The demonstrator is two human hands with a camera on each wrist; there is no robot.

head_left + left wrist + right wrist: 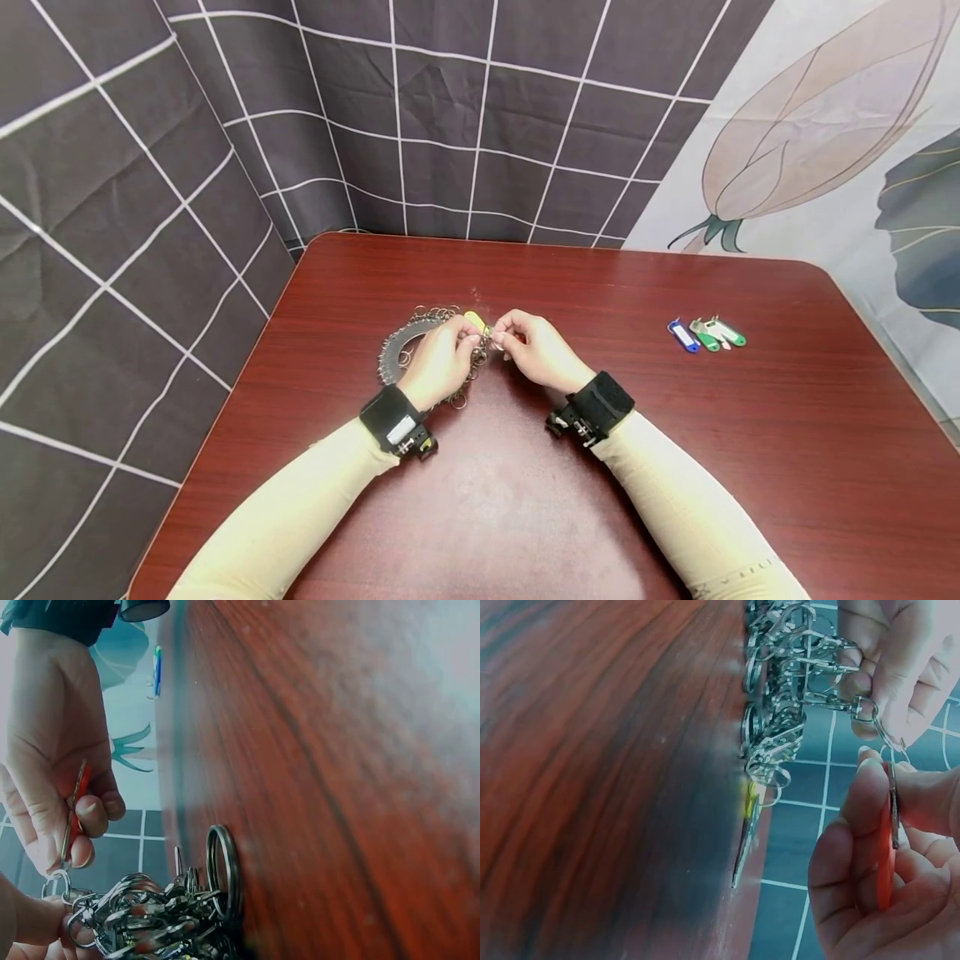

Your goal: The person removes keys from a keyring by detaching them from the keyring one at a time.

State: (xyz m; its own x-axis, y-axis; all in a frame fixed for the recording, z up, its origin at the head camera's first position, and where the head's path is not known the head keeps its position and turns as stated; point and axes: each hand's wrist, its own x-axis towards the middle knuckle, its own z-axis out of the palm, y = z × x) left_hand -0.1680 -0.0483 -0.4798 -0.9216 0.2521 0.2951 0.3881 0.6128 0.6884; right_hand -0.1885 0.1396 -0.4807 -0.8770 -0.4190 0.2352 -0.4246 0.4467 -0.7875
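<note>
A large toothed-looking hoop (390, 354) strung with metal clasps and split rings lies on the table under my left hand (438, 362). The left thumb and fingers pinch a small split ring (886, 736) that hangs from one clasp (861, 709). My right hand (546, 354) meets it from the right, pinching a red key tag (886, 862) together with a key (895, 806) at that same ring. A yellow key tag (475, 320), with its own key (744, 844), hangs from the hoop just beyond the fingertips.
At the right of the reddish-brown table (480, 500) lie a blue key tag (682, 337) and green key tags (731, 333) with keys. A dark gridded cloth (442, 125) hangs behind and at the left, a flower-print cloth (810, 142) at the right.
</note>
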